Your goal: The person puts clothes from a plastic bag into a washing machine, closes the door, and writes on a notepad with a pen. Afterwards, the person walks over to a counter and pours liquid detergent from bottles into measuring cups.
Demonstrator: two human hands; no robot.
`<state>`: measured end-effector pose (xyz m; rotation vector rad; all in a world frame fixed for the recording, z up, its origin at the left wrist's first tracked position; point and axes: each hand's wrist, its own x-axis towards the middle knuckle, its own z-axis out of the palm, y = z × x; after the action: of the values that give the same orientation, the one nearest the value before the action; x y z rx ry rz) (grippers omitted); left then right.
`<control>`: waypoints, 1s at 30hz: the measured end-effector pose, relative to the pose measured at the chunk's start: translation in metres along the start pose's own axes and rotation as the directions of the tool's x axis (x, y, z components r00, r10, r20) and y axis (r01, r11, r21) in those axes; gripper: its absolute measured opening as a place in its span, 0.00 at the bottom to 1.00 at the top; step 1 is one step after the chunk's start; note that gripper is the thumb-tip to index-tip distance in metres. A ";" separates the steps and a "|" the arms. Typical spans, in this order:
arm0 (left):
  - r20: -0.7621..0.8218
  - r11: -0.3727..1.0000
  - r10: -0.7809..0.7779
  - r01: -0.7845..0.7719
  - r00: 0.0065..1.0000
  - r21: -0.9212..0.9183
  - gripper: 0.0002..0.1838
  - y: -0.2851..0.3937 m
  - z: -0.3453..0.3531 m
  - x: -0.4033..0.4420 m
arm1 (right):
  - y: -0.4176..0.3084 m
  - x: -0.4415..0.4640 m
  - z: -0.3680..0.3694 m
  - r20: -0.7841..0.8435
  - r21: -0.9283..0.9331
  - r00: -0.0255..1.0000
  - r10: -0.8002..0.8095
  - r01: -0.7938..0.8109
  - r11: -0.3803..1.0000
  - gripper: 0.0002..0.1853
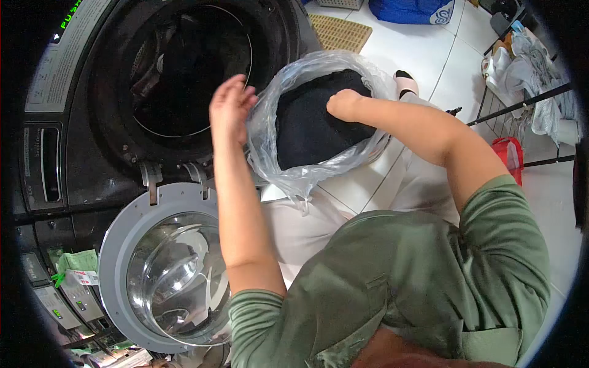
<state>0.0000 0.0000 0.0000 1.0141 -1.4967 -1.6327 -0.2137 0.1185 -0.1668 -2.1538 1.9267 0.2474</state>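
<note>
Left hand (232, 110) spreads loosely; right hand (345, 105) — grip unclear — touches bunched black cloth (305, 132); round clear-plastic bag (262, 126) beneath gapes, probably for access.

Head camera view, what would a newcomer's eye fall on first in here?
Probably the clear plastic bag near the middle of the picture, with dark fabric inside it and the right hand on that fabric. Next might be the black front-loading machine at upper left, where the left hand appears near the edge of the opening. Its round glass door stands open at lower left.
</note>
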 end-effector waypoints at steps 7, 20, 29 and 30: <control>0.180 0.920 -0.119 0.040 0.976 0.390 0.20 -0.017 -0.006 -0.036 | 0.010 -0.029 -0.098 -0.090 0.711 0.994 0.064 0.019 0.703 0.08; -0.409 0.981 -0.070 0.137 0.910 0.139 0.22 0.039 -0.009 0.021 | -0.003 -0.066 -0.255 -0.673 0.716 0.735 0.082 0.675 -0.181 0.10; -0.311 0.969 0.184 -0.225 0.932 -0.100 0.23 0.037 -0.031 0.022 | 0.005 -0.004 -0.023 0.204 0.286 0.917 0.342 -0.390 0.875 0.26; -0.212 0.978 0.163 -0.187 0.964 -0.095 0.18 0.020 -0.026 0.020 | -0.003 -0.001 -0.008 0.165 0.343 0.916 0.366 -0.401 0.849 0.25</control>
<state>0.0141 -0.0314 0.0168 0.9270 -1.3027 -1.4275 -0.2107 0.1175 -0.1591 -1.4831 2.1334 0.0417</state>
